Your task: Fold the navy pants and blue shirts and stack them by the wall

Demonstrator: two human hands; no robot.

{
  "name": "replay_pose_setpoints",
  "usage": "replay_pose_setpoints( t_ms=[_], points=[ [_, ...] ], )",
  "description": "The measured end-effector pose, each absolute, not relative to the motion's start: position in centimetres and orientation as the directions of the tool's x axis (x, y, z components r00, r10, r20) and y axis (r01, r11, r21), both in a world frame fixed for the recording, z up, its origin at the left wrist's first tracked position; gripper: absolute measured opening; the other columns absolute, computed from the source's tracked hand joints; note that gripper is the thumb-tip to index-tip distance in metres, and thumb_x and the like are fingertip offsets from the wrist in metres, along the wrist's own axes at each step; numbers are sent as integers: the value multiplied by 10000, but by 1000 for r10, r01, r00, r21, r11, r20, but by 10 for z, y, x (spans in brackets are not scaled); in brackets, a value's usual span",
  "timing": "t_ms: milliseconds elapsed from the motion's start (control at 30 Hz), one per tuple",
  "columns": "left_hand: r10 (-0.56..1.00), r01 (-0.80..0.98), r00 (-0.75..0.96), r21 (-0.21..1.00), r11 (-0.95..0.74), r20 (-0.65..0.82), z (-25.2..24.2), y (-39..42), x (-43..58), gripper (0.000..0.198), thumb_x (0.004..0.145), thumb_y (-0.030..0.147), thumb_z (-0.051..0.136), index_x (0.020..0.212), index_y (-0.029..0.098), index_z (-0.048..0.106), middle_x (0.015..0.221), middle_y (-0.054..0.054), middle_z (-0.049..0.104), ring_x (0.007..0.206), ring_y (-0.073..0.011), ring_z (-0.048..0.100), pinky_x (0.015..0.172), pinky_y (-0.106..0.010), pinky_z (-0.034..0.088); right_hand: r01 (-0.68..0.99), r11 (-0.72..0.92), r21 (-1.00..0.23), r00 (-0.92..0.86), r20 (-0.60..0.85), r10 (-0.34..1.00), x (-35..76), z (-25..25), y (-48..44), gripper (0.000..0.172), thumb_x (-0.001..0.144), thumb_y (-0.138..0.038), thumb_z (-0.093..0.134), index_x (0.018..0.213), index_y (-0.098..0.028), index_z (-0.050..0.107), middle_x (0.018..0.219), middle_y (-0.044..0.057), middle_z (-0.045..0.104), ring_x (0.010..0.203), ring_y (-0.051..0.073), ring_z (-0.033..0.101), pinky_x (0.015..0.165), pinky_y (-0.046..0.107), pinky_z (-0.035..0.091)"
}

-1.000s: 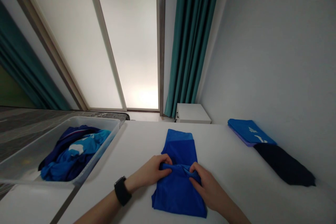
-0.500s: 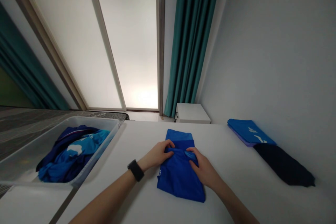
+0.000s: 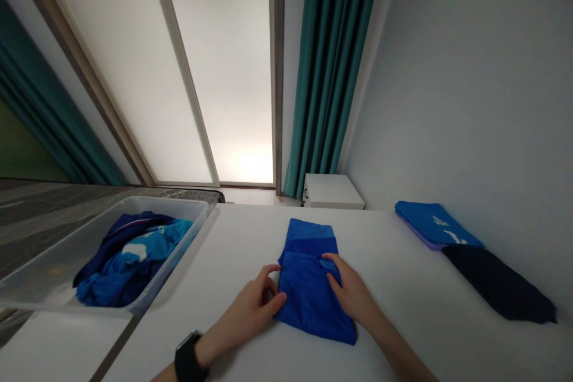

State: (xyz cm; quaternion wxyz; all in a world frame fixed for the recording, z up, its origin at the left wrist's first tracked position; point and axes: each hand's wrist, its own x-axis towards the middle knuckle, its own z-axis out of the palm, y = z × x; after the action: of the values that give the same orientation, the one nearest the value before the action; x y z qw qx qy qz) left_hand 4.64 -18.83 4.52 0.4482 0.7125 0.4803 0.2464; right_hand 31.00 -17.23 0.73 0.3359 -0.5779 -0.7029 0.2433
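Observation:
A folded bright blue garment (image 3: 308, 286) lies on the white table (image 3: 403, 310) in front of me. At its left edge rests my left hand (image 3: 253, 304), fingers curled loosely, thumb touching the cloth. My right hand (image 3: 351, 289) lies flat on the garment's right side, fingers stretched out and pressing the upper fold. Neither hand lifts the cloth. A black watch (image 3: 187, 358) sits on my left wrist.
A clear plastic bin (image 3: 45, 274) with several blue garments (image 3: 129, 256) stands at the left. At the right, near the wall, lie a folded blue garment (image 3: 436, 224) and a dark folded one (image 3: 496, 283). A small white cabinet (image 3: 333, 191) stands behind the table.
The near half of the blue garment was folded up over the far half. My left hand has drawn back from the fold to the left edge; my right hand now lies flat.

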Motion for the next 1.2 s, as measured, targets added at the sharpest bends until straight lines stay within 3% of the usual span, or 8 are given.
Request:
replay_pose_setpoints(
  t_ms=[100,200,367,567,700,800,1000,1200],
  points=[
    [915,376,398,921,-101,-63,40,-195,49,509,881,412,540,1322,198,406,825,11,573,665,-129,508,626,-242,381,663,206,-720,-89,197,976,309,6,-173,409,849,-190,386,1236,-211,517,1256,100,624,1178,216,588,1062,435,411],
    [914,399,402,909,-123,-53,37,-196,52,480,876,375,546,1307,201,431,774,32,533,640,-126,476,616,-242,360,668,209,-714,-78,212,974,309,5,-173,407,856,-198,373,1238,-206,515,1260,102,619,1180,217,583,1068,439,407],
    [921,598,384,776,-202,-56,39,-197,54,380,891,314,509,1255,205,504,652,53,510,612,-146,456,655,-268,348,672,224,-706,-32,274,961,309,3,-172,402,869,-186,357,1229,-208,536,1234,96,618,1170,215,578,1066,432,411],
    [925,722,375,643,-257,-51,38,-197,61,328,879,278,520,1200,213,538,648,50,574,608,-164,506,772,-318,360,679,237,-695,-3,319,948,304,3,-170,386,889,-207,376,1233,-237,549,1188,78,613,1139,219,582,1036,426,434],
    [928,739,372,610,-284,-17,35,-198,62,281,919,301,461,1175,216,541,665,37,595,619,-182,529,773,-328,357,694,145,-705,95,289,953,304,14,-178,456,891,-310,417,1335,-220,469,1233,102,561,1114,232,583,984,414,469],
    [930,733,368,613,-296,9,32,-199,62,277,939,318,427,1171,216,537,680,29,606,639,-192,536,782,-337,362,703,35,-710,197,242,950,309,19,-196,517,909,-405,396,1386,-208,422,1239,126,534,1019,235,618,866,392,519],
    [936,727,351,620,-293,31,32,-203,61,248,950,330,410,1121,223,554,715,7,634,685,-205,552,769,-340,373,728,-87,-680,261,159,952,313,5,-246,552,928,-508,358,1363,-188,473,822,47,651,768,228,641,729,352,511],
    [928,712,371,628,-314,44,33,-206,60,294,996,352,317,1095,221,561,751,-17,662,750,-231,578,771,-358,376,789,-13,-615,183,214,960,299,-3,-259,485,949,-448,332,1327,-211,523,814,49,691,736,215,647,740,337,501]
  ],
)
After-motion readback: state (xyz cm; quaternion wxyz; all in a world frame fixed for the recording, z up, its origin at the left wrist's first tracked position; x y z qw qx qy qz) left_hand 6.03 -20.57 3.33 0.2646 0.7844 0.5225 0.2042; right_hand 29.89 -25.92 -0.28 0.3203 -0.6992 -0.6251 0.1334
